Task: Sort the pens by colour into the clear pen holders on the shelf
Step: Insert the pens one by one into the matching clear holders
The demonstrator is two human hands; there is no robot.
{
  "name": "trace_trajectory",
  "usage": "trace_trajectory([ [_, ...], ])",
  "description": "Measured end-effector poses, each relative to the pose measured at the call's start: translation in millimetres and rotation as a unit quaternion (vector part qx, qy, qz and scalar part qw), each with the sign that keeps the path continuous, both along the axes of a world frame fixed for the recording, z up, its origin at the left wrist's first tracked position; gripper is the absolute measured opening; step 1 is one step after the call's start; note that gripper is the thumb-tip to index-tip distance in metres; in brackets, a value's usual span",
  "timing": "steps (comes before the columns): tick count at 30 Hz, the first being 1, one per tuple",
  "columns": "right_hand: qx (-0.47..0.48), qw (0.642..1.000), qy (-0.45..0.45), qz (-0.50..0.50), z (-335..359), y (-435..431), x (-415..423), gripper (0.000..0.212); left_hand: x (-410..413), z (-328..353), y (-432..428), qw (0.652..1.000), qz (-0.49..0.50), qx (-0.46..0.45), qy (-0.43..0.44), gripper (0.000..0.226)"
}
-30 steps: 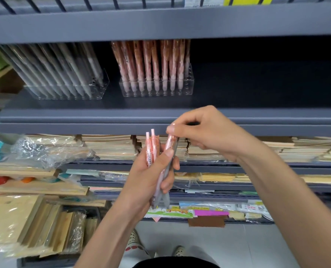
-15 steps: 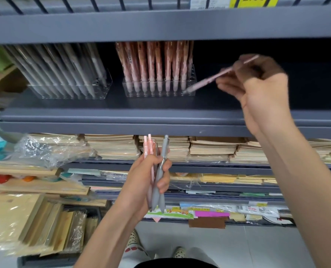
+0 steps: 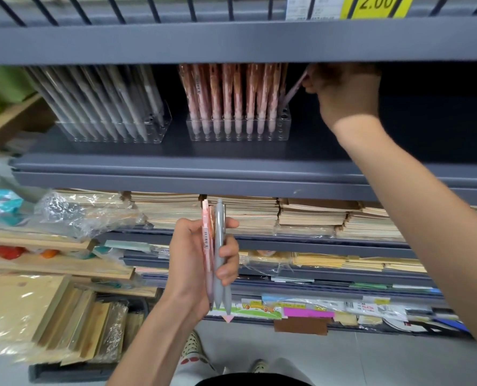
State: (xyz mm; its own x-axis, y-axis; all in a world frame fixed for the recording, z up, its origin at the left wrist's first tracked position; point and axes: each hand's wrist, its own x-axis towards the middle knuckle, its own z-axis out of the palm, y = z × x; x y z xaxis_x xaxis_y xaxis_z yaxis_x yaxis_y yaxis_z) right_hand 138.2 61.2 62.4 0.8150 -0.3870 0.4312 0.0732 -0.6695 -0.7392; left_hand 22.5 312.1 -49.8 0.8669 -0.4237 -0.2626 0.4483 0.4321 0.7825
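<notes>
Holding spare stock low and close to the body, the left hand [image 3: 192,257] grips an upright bundle [image 3: 214,263], fingers and thumb curled round it: pink pens [image 3: 206,240] on its left side, grey pens [image 3: 219,246] on its right, tips down. My read: it is bunched this way so the other hand can pull one at a time. Behind the bundle, stacked notebooks [image 3: 243,213] fill the lower shelving and are not part of the job. Further up and back, the right arm extends over the lip of the grey shelf [image 3: 231,165], and the right hand [image 3: 346,98] sits in shadow just under the shelf above. Its fingertips pinch the top end of a lone pink pen [image 3: 293,89], which slants down-left toward the right end of the pink pen holder [image 3: 238,133]. The tip looks to be at an end slot, but I cannot tell if it is seated. That holder is nearly full of same-colour stock standing upright, with empty holes showing at the right end, which is likely why the hand goes there. Left of it and apart, the grey pen holder [image 3: 112,133] carries its own colour, leaning back-left. The step in hand looks like slotting one pink pen, with the bundle not yet sorted. One risk is the low headroom, which probably explains the slanted entry.
</notes>
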Motion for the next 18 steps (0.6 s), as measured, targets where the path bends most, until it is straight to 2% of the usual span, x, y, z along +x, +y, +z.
trace_trajectory([
  [3, -0.04, 0.999, 0.021, 0.006, 3.6, 3.7, 8.0, 0.039, -1.0, -0.4, 0.6, 1.0, 0.01, 0.019, 0.001, 0.042],
  [8, -0.16, 0.987, 0.01, -0.002, 2.9, 9.8, 17.8, 0.04, 0.4, -3.5, -1.2, 0.999, -0.005, 0.027, 0.02, 0.03],
  [14, -0.205, 0.978, 0.045, 0.004, 4.6, 15.2, 23.8, 0.048, 4.0, -16.3, -2.2, 0.999, 0.003, 0.036, 0.027, 0.031],
  [18, -0.197, 0.98, 0.038, 0.006, 3.7, 14.2, 27.6, 0.048, 2.5, -16.8, -2.2, 1.0, 0.001, 0.022, -0.007, 0.028],
])
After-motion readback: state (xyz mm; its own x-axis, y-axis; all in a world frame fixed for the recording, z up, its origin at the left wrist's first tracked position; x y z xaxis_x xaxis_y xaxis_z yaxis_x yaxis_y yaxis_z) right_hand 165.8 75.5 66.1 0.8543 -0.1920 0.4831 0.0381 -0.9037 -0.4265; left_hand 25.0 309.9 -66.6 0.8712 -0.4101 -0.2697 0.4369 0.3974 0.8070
